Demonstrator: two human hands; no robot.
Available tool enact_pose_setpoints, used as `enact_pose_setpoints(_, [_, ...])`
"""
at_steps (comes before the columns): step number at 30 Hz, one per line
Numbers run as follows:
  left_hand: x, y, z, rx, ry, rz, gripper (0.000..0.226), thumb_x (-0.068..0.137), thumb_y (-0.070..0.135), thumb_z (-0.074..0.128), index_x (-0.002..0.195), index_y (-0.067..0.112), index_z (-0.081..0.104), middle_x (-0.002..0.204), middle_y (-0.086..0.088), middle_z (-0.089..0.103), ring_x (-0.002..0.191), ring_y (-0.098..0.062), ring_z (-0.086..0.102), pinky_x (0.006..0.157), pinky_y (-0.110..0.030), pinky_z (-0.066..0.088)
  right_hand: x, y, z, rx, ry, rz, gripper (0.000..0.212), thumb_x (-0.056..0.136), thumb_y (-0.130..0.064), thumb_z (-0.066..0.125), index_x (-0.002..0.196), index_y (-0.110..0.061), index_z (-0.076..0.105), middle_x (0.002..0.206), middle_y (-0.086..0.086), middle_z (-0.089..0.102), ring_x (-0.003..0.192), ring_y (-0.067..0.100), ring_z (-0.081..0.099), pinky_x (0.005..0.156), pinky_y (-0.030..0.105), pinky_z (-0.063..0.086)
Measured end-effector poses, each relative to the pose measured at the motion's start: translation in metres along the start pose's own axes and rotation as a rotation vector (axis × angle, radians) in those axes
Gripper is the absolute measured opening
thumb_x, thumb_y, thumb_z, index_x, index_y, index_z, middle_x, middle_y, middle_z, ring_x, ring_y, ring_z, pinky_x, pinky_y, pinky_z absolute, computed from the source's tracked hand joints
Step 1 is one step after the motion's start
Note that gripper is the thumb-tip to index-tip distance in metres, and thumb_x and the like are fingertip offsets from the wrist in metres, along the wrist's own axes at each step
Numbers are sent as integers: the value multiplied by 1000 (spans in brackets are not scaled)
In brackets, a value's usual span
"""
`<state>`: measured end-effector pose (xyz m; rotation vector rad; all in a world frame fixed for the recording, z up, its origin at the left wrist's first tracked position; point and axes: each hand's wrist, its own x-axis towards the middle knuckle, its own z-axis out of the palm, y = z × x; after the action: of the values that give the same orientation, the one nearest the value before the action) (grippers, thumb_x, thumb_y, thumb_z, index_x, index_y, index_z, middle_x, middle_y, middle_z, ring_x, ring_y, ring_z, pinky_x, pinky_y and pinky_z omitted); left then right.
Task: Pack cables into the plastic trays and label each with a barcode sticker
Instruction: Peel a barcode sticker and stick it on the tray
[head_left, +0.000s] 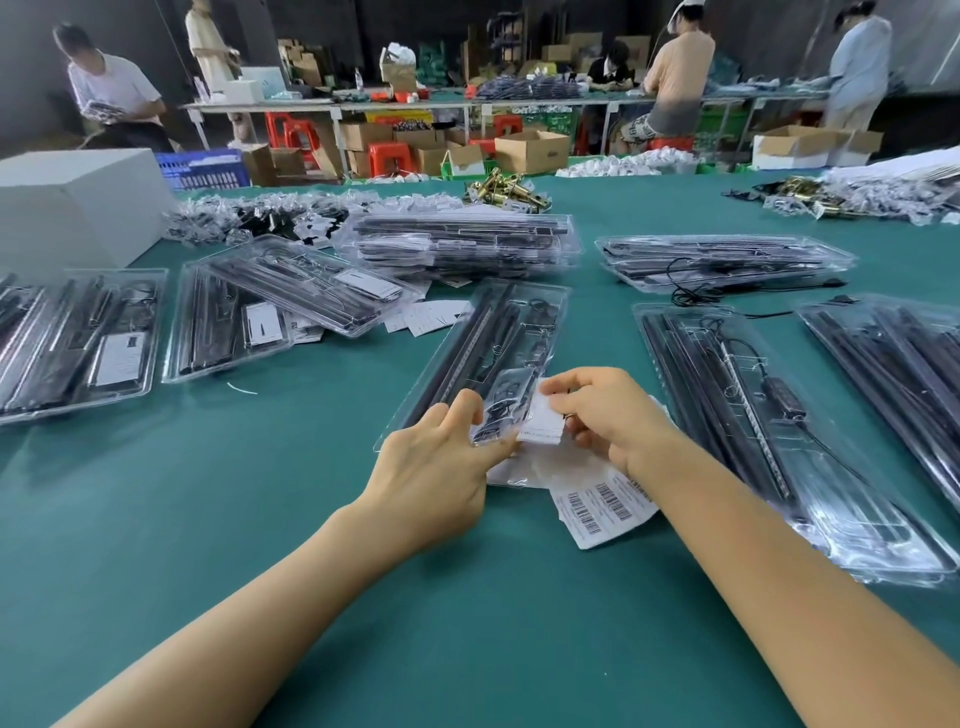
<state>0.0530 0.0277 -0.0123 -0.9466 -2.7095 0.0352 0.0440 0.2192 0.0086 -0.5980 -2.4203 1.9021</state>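
Observation:
A clear plastic tray (498, 332) with black strips and cables lies in the middle of the green table. At its near end my left hand (441, 462) pinches a small clear bag of black parts (501, 410). My right hand (602, 410) pinches a white barcode sticker (543, 423) against that bag. A sheet of barcode stickers (602, 506) lies on the table under my right wrist, partly hidden by it.
Filled trays lie to the left (78, 338), (228, 322) and to the right (769, 426), (893, 358). Stacks of trays (462, 244), (722, 260) stand farther back. A white box (67, 208) sits at far left. People work at tables behind.

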Motion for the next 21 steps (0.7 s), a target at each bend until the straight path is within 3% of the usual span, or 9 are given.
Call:
enact_pose_setpoints(3, [0, 1, 0, -1, -8, -15, 53, 87, 22, 35, 133, 46, 41, 126, 0, 35, 97, -20, 45, 55, -26, 28, 3, 0, -3, 181, 25, 145, 19, 89, 1, 61, 100, -15, 58, 79, 5, 61, 51, 10, 50, 42, 21, 40])
enact_pose_setpoints(10, [-2, 1, -5, -89, -3, -45, 38, 86, 18, 42, 113, 37, 59, 123, -4, 42, 97, -23, 50, 54, -26, 28, 7, 1, -3, 284, -72, 258, 22, 84, 4, 66, 76, -12, 54, 70, 8, 63, 43, 8, 50, 33, 17, 33])
enact_pose_setpoints(15, [-1, 2, -3, -92, -8, -67, 41, 87, 19, 41, 118, 41, 57, 126, 0, 39, 101, -20, 47, 55, -25, 26, 5, 6, 4, 159, 14, 148, 20, 83, 1, 69, 76, -11, 54, 66, 9, 65, 50, 13, 50, 36, 19, 30])
enact_pose_setpoints(21, [-2, 1, -2, -108, 11, -55, 40, 85, 17, 44, 112, 42, 60, 123, -1, 42, 97, -21, 50, 54, -24, 26, 4, 12, 17, -115, 235, -65, 24, 79, -15, 72, 87, -17, 50, 71, 2, 68, 65, 17, 60, 62, 31, 44])
